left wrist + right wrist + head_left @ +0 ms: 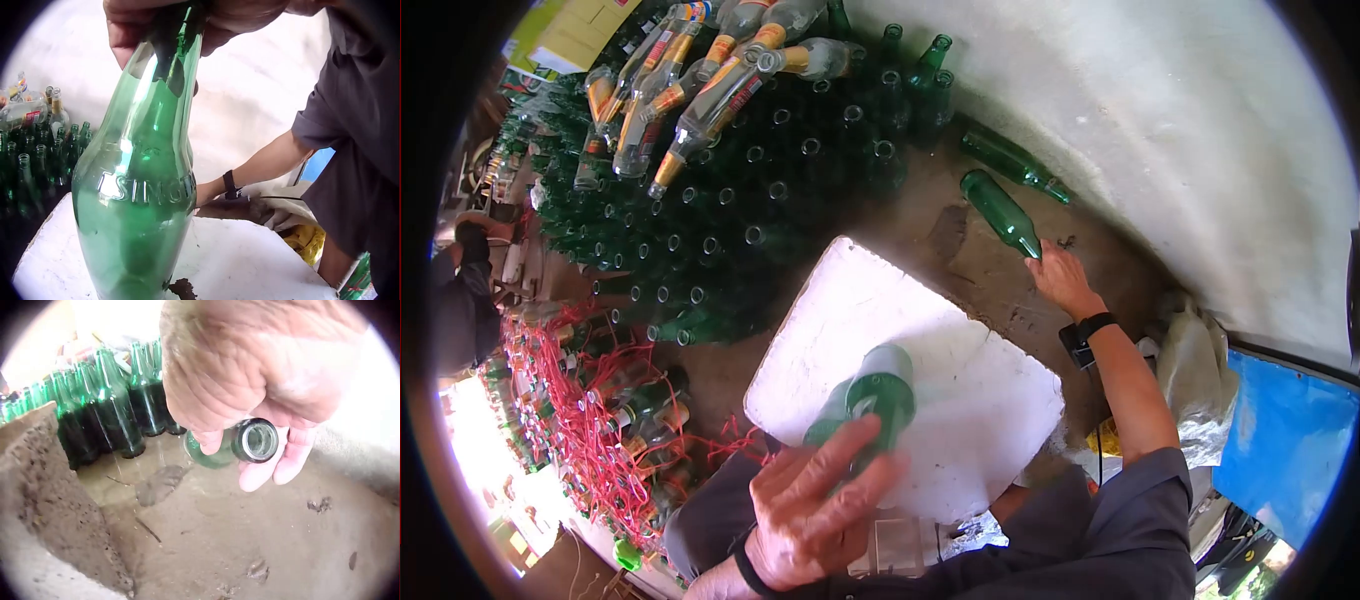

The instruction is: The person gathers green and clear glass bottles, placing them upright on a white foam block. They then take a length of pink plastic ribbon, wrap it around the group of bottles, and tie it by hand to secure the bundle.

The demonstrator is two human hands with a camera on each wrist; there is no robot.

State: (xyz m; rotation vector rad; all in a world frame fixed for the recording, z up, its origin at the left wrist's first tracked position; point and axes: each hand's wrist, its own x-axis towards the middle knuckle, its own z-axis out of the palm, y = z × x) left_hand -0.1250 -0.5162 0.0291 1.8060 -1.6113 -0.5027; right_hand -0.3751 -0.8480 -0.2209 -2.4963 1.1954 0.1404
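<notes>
My left hand (815, 515) grips the neck of a green glass bottle (885, 385), blurred over a white board (920, 300). In the left wrist view the fingers (128, 34) wrap the neck of the bottle (134, 219), its raised lettering showing. Whether a second bottle is behind it in the head view, I cannot tell. Off the board's far right edge, my right hand (1062, 278) holds another green bottle (1003, 213) by the neck, its base pointing away. In the right wrist view the bottle's mouth (259, 440) shows between the curled fingers of the hand (256, 369).
One green bottle (1012, 160) lies by the pale wall (1160, 130). Many upright green bottles (750, 190) crowd the far left, clear labelled bottles (700, 100) lying on top. Red strings (605, 420) tangle over bottles nearer left. A sack (1195, 370) and a blue panel (1280, 430) stand right.
</notes>
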